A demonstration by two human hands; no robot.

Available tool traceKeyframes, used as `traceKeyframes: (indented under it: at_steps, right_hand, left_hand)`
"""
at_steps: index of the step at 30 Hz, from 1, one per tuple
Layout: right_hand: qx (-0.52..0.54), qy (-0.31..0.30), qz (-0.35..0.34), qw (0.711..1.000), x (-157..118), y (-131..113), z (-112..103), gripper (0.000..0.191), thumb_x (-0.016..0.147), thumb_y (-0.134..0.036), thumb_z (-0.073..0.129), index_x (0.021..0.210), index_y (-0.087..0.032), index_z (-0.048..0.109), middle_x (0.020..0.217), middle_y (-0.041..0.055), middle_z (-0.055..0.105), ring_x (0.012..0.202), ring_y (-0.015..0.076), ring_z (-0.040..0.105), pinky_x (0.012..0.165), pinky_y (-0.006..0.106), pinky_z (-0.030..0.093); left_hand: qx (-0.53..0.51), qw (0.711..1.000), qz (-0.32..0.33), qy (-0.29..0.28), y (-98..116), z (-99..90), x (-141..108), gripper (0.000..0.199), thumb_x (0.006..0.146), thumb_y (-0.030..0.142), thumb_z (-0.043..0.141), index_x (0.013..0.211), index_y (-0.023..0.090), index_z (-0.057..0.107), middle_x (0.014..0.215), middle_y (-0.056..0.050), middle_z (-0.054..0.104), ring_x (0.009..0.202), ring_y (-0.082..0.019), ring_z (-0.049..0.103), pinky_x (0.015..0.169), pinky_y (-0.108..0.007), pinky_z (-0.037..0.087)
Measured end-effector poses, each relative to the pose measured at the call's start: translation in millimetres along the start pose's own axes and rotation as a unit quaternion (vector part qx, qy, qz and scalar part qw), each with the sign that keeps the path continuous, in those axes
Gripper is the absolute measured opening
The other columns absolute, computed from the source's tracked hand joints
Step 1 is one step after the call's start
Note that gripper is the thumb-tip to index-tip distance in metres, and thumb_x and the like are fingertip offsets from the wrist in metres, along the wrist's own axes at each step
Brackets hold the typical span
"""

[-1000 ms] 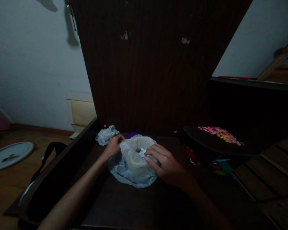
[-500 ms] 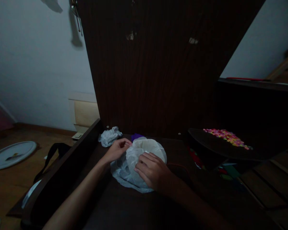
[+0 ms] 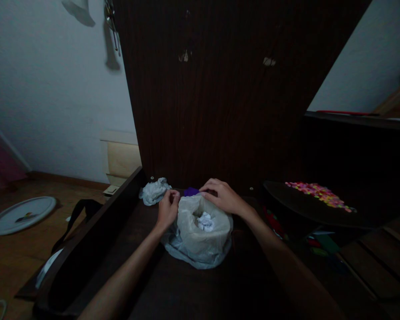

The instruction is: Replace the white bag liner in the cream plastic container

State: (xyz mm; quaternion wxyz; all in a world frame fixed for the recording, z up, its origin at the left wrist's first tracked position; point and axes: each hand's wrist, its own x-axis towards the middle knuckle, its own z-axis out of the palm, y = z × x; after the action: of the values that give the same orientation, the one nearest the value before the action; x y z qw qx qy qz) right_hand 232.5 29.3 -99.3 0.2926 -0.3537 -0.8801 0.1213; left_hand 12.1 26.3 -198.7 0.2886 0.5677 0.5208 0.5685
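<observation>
A whitish plastic bag [image 3: 203,244] lines a round container standing on the dark wooden surface, its loose edge spread around the base. Crumpled white paper [image 3: 206,222] shows inside the opening. My left hand [image 3: 168,210] is at the bag's left side, fingers curled together at its edge. My right hand [image 3: 222,195] bends over the far right rim, thumb and fingers closed on the plastic. Behind the bag, a purple item [image 3: 191,191] is partly hidden; I cannot tell what it is.
A crumpled plastic bag [image 3: 155,191] lies at the back left corner. A dark upright panel [image 3: 216,111] rises behind, and a raised edge [image 3: 96,235] runs along the left. Small colourful pieces [image 3: 320,195] cover part of a right-hand shelf. A white oval lid-like object [image 3: 22,215] lies on the floor.
My right hand has moved from the front of the bag to its far right rim. The bag's mouth is now spread wider and the paper inside shows. My left hand has shifted slightly.
</observation>
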Motion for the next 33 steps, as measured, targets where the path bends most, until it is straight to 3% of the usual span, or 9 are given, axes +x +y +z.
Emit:
traceKeyframes:
  at_steps: [2,4,9,20,27,31,33]
  right_hand:
    - [0.040,-0.044,0.031,0.998,8.2,14.7,6.0,0.018,0.092,-0.022,0.064,0.103,-0.016,0.076,0.099,0.0089,0.071,0.095,0.0207,0.064,0.088,0.036,0.048]
    - [0.096,-0.083,0.058,0.990,15.6,24.3,14.3,0.018,0.089,-0.025,0.065,0.099,-0.016,0.078,0.099,0.0088,0.073,0.095,0.0215,0.066,0.090,0.036,0.048]
    - [0.179,-0.121,0.095,0.972,28.1,36.0,33.2,0.018,0.086,-0.026,0.064,0.083,-0.015,0.077,0.083,0.0050,0.076,0.080,0.0192,0.068,0.076,0.029,0.050]
    - [0.248,-0.054,0.184,0.950,22.5,48.5,38.3,0.013,0.075,-0.026,0.067,0.072,-0.015,0.074,0.075,0.0034,0.073,0.075,0.0179,0.063,0.075,0.030,0.047]
    - [0.261,-0.023,0.233,0.937,21.2,53.0,38.5,0.013,0.072,-0.024,0.064,0.069,-0.015,0.073,0.069,0.0015,0.070,0.069,0.0164,0.060,0.069,0.027,0.045]
    - [0.254,-0.009,0.265,0.930,21.5,57.3,42.4,0.013,0.071,-0.024,0.063,0.066,-0.016,0.071,0.063,0.0004,0.066,0.063,0.0150,0.057,0.061,0.025,0.042]
    - [0.249,-0.002,0.280,0.927,21.6,59.3,44.5,0.012,0.070,-0.024,0.062,0.064,-0.017,0.069,0.060,0.0000,0.065,0.060,0.0144,0.055,0.057,0.025,0.041]
  left_hand:
    - [0.008,0.999,0.009,0.038,10.0,-10.7,-7.8,0.026,0.095,0.044,0.045,0.088,0.021,0.057,0.075,0.000,0.059,0.074,-0.020,0.056,0.071,-0.029,0.043]
    - [0.010,0.999,0.024,0.027,21.1,-20.0,-18.6,0.033,0.096,0.049,0.043,0.083,0.022,0.057,0.072,0.000,0.057,0.072,-0.019,0.055,0.070,-0.028,0.043]
    - [0.017,0.990,0.033,-0.136,35.0,-25.2,-45.5,0.030,0.091,0.047,0.056,0.084,0.019,0.062,0.076,0.000,0.061,0.070,-0.016,0.056,0.064,-0.024,0.042]
    - [0.051,0.980,0.041,-0.189,12.5,-17.3,-61.2,0.019,0.088,0.034,0.048,0.074,0.021,0.050,0.070,0.000,0.055,0.068,-0.018,0.053,0.065,-0.027,0.041]
    - [0.078,0.959,0.058,-0.268,11.9,-22.7,-69.8,0.019,0.083,0.028,0.054,0.066,0.021,0.050,0.072,-0.002,0.058,0.072,-0.020,0.056,0.069,-0.029,0.042]
    - [0.100,0.946,0.054,-0.302,11.5,-29.2,-73.7,0.019,0.088,0.030,0.051,0.071,0.022,0.053,0.073,-0.002,0.062,0.072,-0.020,0.059,0.069,-0.028,0.044]
    - [0.099,0.954,0.029,-0.280,11.5,-33.1,-72.9,0.019,0.092,0.034,0.048,0.079,0.023,0.055,0.072,-0.001,0.064,0.070,-0.020,0.061,0.067,-0.028,0.044]
